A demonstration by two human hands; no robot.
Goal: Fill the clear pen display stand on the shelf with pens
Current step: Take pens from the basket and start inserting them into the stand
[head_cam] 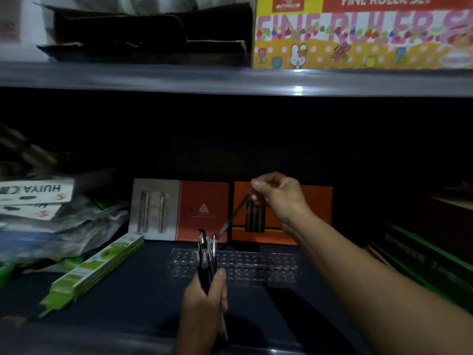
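Note:
A clear pen display stand (256,266) with rows of holes sits on the dark shelf floor, its holes looking unfilled. My left hand (204,298) is in front of its left end, gripping a bundle of several black pens (206,254) held upright. My right hand (277,193) is raised above and behind the stand, pinching the top of a single dark pen (236,212). That pen slants down and to the left, its tip above the stand's left part, not touching it.
Orange and grey pen boxes (202,211) stand against the back behind the stand. A green flat pack (94,270) lies to the left, with plastic bags and white boxes (35,193) beyond. Dark and green boxes (419,254) crowd the right. An upper shelf edge (230,80) is overhead.

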